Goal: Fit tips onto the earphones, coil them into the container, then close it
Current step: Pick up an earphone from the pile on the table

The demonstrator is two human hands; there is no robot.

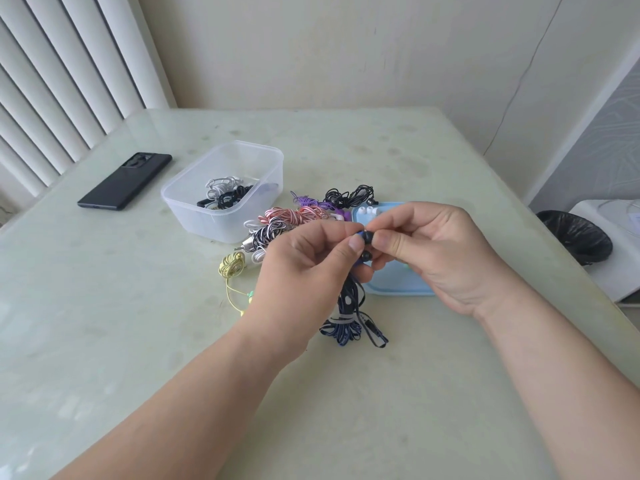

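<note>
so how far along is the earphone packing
Early on. Done: a few coiled sets lie in the clear container. In hand: left hand and right hand pinch an earbud of the dark blue earphones, apparently fitting a tip. Left: the pile of coiled earphones beside the container, white tips waiting on the blue lid, which lies on the table, so the container is still open.

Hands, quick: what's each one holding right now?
Left hand: pinching the dark earbud, cable dangling below.
Right hand: pinching the same earbud from the other side.
</note>
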